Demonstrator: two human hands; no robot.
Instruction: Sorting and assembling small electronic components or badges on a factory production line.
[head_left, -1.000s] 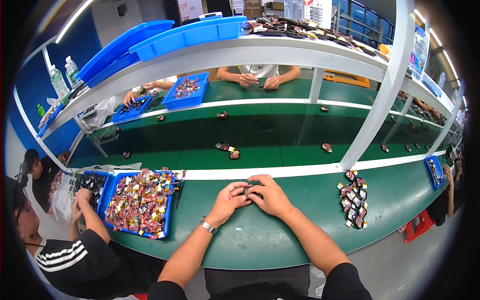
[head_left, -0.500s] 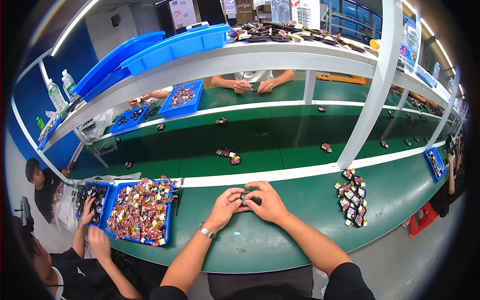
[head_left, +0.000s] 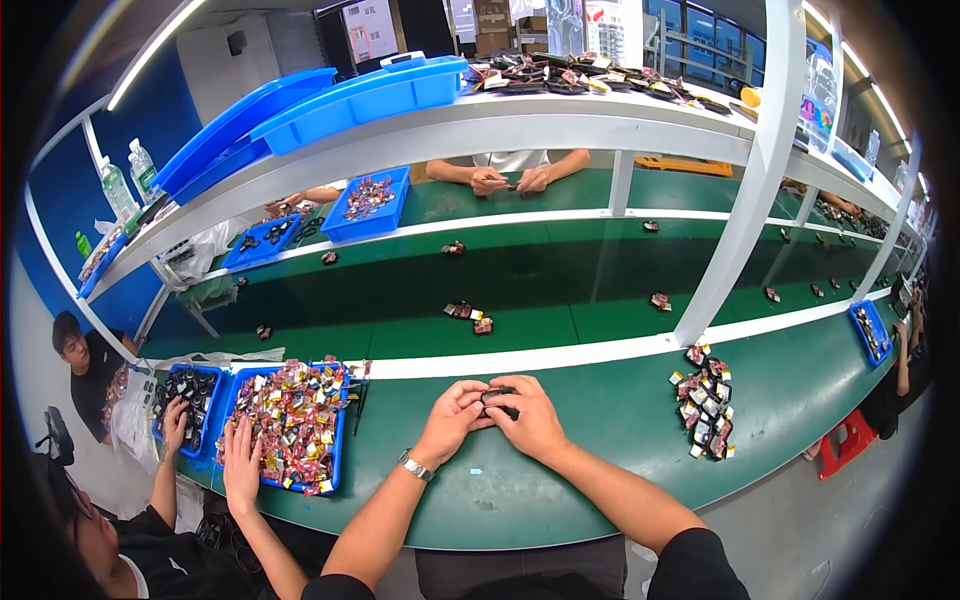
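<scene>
Above the green bench top, my left hand and my right hand meet. Both are closed on a small black part, pinched between thumbs and fingertips. My fingers cover much of it, so its exact kind is unclear. To the left, a blue tray is heaped with small red, yellow and white pieces. A pair of dark tweezers appears to lie at that tray's right edge. On the right, a pile of black parts with red, white and yellow bits rests on the bench.
A neighbouring person's hand reaches over the heaped tray; their other hand is at a blue tray of black parts. Beyond the white rail, a green belt carries scattered parts. A white post supports the overhead shelf.
My right fingers have lowered around the black part, showing more of it. The neighbour's nearer hand has moved up onto the heaped tray. The view has shifted slightly.
</scene>
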